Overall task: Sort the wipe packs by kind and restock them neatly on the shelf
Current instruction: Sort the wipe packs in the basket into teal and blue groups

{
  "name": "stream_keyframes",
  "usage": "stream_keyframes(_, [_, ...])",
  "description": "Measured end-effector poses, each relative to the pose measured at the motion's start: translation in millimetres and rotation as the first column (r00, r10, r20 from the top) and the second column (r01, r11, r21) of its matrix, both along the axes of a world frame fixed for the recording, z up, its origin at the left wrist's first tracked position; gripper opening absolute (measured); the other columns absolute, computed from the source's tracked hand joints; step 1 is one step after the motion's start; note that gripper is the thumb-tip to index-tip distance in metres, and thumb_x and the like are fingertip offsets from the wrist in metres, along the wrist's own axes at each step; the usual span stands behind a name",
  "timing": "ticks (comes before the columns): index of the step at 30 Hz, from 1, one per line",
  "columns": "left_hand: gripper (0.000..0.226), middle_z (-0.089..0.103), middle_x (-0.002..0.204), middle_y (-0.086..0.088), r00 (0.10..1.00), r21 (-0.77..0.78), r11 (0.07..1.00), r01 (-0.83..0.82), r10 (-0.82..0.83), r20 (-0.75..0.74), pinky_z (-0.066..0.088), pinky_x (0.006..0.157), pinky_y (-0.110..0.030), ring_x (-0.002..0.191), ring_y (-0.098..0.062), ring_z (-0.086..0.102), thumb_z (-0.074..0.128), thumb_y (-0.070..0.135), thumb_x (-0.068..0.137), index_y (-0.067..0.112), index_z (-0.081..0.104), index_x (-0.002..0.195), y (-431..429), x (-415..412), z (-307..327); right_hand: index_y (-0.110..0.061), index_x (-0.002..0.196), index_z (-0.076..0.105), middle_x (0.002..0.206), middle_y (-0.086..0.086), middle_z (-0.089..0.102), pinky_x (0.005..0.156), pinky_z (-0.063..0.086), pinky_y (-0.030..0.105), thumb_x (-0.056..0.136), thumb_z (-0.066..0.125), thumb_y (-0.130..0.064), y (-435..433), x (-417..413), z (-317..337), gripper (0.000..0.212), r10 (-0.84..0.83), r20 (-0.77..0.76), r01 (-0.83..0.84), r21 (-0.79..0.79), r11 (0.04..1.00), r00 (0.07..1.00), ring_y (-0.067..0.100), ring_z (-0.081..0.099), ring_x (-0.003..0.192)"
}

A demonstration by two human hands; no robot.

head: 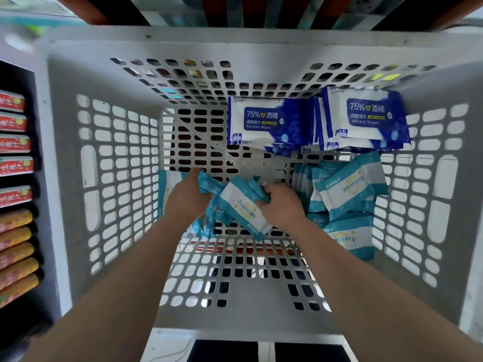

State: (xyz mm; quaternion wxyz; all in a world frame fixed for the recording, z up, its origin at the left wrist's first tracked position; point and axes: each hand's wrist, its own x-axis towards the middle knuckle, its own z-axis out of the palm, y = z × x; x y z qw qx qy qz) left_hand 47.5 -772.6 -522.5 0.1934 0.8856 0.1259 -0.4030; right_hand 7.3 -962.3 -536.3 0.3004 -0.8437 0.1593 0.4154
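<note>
Wipe packs are all down in the white basket (65,152), two kinds. Blue packs (366,118) sit in the far right corner. Two of them face up showing "75% Alcohol Wipes", and a few more stand on edge between them, can't get an exact count on those. Teal packs (350,189) are heaped along the right wall, at least four, overlapping too much to count further.

Both hands are in the middle of the basket gripping one bunch (240,207) of teal ones, looks like three or so. The left hand (188,197) has its fingers curled round the bunch's left end, and the right hand (282,205) clamps the right end. One more teal pack (166,189) lies by the left wall, partly under the left hand.

A shelf (43,178) on the left holds five red boxes (14,143) with orange ones (15,237) below, about five, blurry.
</note>
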Motion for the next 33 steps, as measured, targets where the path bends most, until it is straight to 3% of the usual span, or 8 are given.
stream_keyframes(3, [0.037, 0.063, 0.11, -0.011, 0.99, -0.022, 0.992, -0.123, 0.124, 0.067, 0.049, 0.074, -0.038, 0.086, -0.026, 0.06, 0.055, 0.017, 0.091, 0.016, 0.045, 0.127, 0.7, -1.6, 0.7, -0.007, 0.117, 0.06, 0.114, 0.009, 0.064, 0.083, 0.051, 0.034, 0.094, 0.056, -0.017, -0.8, 3.1, 3.4, 0.025, -0.419, -0.114, 0.434, 0.177, 0.883, 0.901, 0.023, 0.061, 0.1])
stream_keyframes(5, [0.048, 0.053, 0.13, -0.012, 0.972, 0.065, 0.991, -0.118, 0.102, 0.212, 0.039, 0.099, -0.047, 0.117, -0.03, 0.051, 0.059, 0.029, 0.091, 0.017, 0.043, 0.135, -0.6, -4.1, 3.6, -0.006, 0.124, 0.058, 0.119, 0.009, 0.064, 0.087, 0.05, 0.032, 0.095, 0.057, -0.015, 0.5, 4.6, 6.7, 0.03, -0.607, -0.221, 0.646, 0.256, 0.719, 0.763, 0.022, 0.061, 0.104])
stream_keyframes(8, [0.045, 0.051, 0.127, -0.008, 0.918, -0.056, 0.991, -0.117, 0.13, 0.374, 0.035, 0.101, -0.038, 0.12, -0.024, 0.046, 0.052, 0.044, 0.094, 0.015, 0.054, 0.128, -14.9, -6.6, 18.8, -0.011, 0.124, 0.058, 0.121, 0.007, 0.064, 0.092, 0.05, 0.034, 0.095, 0.057, -0.013, 6.2, 6.5, 10.2, 0.029, -0.726, -0.317, 0.789, 0.316, 0.526, 0.611, 0.02, 0.062, 0.105])
stream_keyframes(11, [0.033, 0.061, 0.121, -0.001, 0.913, -0.439, 0.807, -0.395, 0.398, -0.089, 0.045, 0.083, -0.02, 0.102, -0.012, 0.057, 0.051, 0.036, 0.096, 0.018, 0.055, 0.124, -36.0, -7.8, 27.8, -0.018, 0.119, 0.055, 0.116, 0.006, 0.066, 0.091, 0.053, 0.043, 0.093, 0.059, -0.009, 12.5, 5.8, 12.3, 0.027, -0.767, -0.369, 0.843, 0.348, 0.409, 0.525, 0.021, 0.064, 0.102])
stream_keyframes(15, [0.024, 0.064, 0.119, -0.001, 0.748, -0.464, 0.587, -0.663, 0.525, -0.405, 0.045, 0.102, -0.043, 0.107, -0.018, 0.06, 0.054, 0.015, 0.096, 0.017, 0.055, 0.12, -39.3, -7.2, 21.6, -0.021, 0.109, 0.059, 0.113, 0.004, 0.068, 0.09, 0.054, 0.041, 0.095, 0.059, -0.021, 13.2, 4.9, 15.1, 0.014, -0.812, -0.395, 0.887, 0.355, 0.297, 0.43, 0.02, 0.065, 0.102])
stream_keyframes(21, [0.016, 0.066, 0.107, -0.004, 0.605, -0.366, 0.486, -0.793, 0.695, -0.388, 0.042, 0.102, -0.052, 0.111, -0.031, 0.058, 0.051, 0.008, 0.096, 0.017, 0.06, 0.105, -6.9, 6.4, 16.9, -0.016, 0.114, 0.056, 0.113, 0.007, 0.063, 0.076, 0.056, 0.031, 0.098, 0.052, -0.009, 4.9, 5.1, 14.3, 0.018, -0.892, -0.326, 0.923, 0.327, 0.203, 0.312, 0.024, 0.062, 0.104])
stream_keyframes(25, [0.021, 0.067, 0.111, -0.005, 0.671, -0.42, 0.525, -0.74, 0.617, -0.412, 0.041, 0.104, -0.051, 0.113, -0.031, 0.058, 0.055, 0.003, 0.091, 0.017, 0.061, 0.106, 11.2, 10.1, 17.7, -0.016, 0.117, 0.055, 0.109, 0.005, 0.063, 0.066, 0.054, 0.024, 0.098, 0.051, -0.007, 4.3, 4.8, 18.2, 0.021, -0.887, -0.336, 0.916, 0.35, 0.194, 0.316, 0.02, 0.062, 0.098])
stream_keyframes(33, [0.027, 0.065, 0.11, -0.005, 0.767, -0.471, 0.612, -0.635, 0.427, -0.48, 0.047, 0.095, -0.042, 0.105, -0.027, 0.06, 0.065, 0.002, 0.085, 0.017, 0.054, 0.105, -24.4, 1.1, 11.3, -0.017, 0.105, 0.06, 0.108, 0.008, 0.067, 0.075, 0.058, 0.034, 0.095, 0.05, -0.002, 5.9, 5.3, 23.4, 0.021, -0.841, -0.411, 0.915, 0.341, 0.216, 0.352, 0.022, 0.066, 0.095])
